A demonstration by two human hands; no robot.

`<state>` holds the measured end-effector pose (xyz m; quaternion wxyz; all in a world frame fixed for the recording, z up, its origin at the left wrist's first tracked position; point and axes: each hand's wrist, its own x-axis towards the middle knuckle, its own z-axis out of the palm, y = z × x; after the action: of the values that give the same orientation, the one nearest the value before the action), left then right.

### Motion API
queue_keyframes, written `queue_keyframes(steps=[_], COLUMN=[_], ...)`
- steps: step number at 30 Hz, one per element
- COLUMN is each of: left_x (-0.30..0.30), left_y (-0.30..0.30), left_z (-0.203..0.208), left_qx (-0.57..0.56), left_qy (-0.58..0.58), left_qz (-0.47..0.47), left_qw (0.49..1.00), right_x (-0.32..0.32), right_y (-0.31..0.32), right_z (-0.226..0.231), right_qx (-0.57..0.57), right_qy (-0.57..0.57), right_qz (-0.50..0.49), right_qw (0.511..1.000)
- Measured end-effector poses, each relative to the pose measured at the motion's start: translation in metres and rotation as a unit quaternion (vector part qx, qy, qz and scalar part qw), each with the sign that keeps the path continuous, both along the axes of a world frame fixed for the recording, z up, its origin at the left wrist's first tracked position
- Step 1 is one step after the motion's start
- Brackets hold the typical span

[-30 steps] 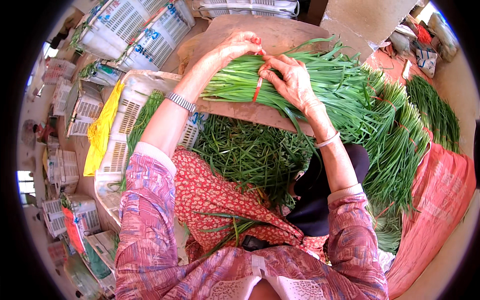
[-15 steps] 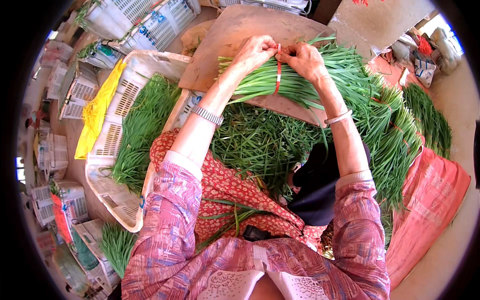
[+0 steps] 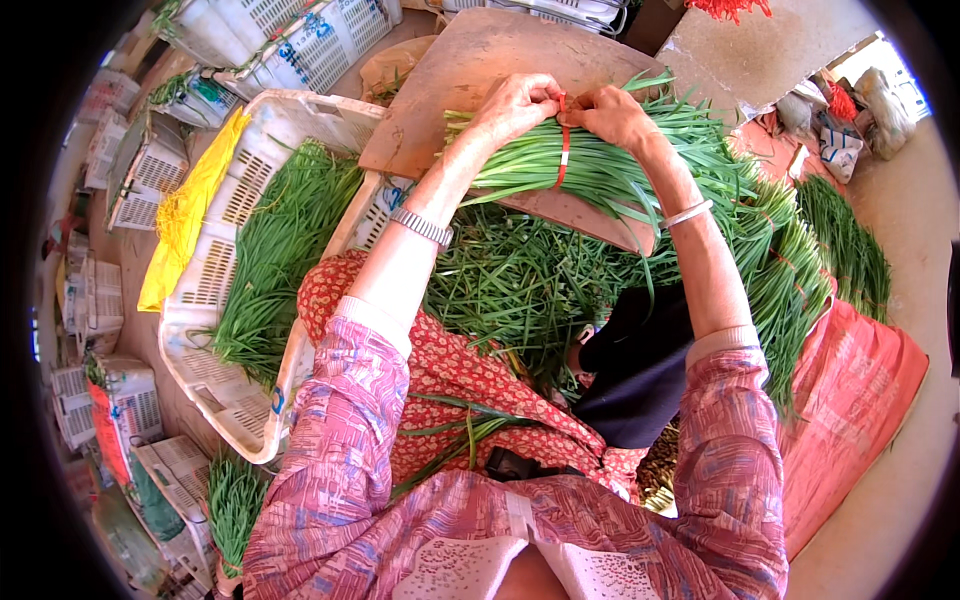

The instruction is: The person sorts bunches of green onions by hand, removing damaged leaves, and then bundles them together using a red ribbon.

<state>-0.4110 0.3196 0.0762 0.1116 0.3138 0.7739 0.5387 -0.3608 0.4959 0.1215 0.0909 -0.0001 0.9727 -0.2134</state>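
A thick bunch of garlic chives [image 3: 515, 165] lies across a brown wooden board [image 3: 455, 75], its pale stalk ends to the left and green leaves to the right. Around it runs a red tie [image 3: 563, 162]. Over the top of the bunch, my left hand [image 3: 520, 104] pinches the tie between thumb and fingers. Close beside it, my right hand [image 3: 610, 115] pinches the tie from the other side; the fingertips nearly meet. The exact crossing of the tie's ends is partly hidden by the fingers.
Left of my knees stands a white crate [image 3: 215, 345] holding loose chives [image 3: 285, 250], with a yellow cloth [image 3: 195, 210] over its rim. Tied bunches [image 3: 790, 260] lie at the right by red sacking [image 3: 850, 385]. Leaf scraps [image 3: 530, 270] are heaped below the board.
Both hands remain at the red tie, with only slight finger movement. The whole view has shifted a little, and my right forearm lies slightly farther right.
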Motion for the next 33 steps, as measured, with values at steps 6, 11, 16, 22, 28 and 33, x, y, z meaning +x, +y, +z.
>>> queue_keyframes(steps=[6, 11, 16, 22, 28, 33], left_x=[0.0, -0.003, 0.031, 0.037, 0.037, 0.036], left_y=[0.0, -0.006, -0.016, -0.013, -0.013, -0.014], left_z=[-0.002, 0.004, 0.026, 0.009, 0.009, 0.009], left_qx=[0.014, 0.003, -0.117, -0.082, -0.075, -0.084], left_qy=[0.006, 0.04, 0.129, 0.221, 0.192, 0.164], left_qz=[-0.037, -0.049, -0.088, 0.0, -0.005, -0.008], left_qw=[0.999, 0.998, 0.981, 0.972, 0.979, 0.983], right_x=[0.006, 0.012, 0.023, 0.036, 0.041, 0.041], right_y=[0.0, -0.002, -0.001, -0.013, -0.016, -0.018], right_z=[-0.008, -0.015, -0.015, -0.031, -0.035, -0.036], right_qx=[-0.019, -0.051, -0.092, 0.03, -0.045, -0.12], right_qy=[0.047, 0.101, 0.127, 0.322, 0.326, 0.343], right_qz=[-0.016, -0.038, -0.055, -0.089, -0.107, -0.094], right_qw=[0.999, 0.993, 0.986, 0.942, 0.938, 0.927])
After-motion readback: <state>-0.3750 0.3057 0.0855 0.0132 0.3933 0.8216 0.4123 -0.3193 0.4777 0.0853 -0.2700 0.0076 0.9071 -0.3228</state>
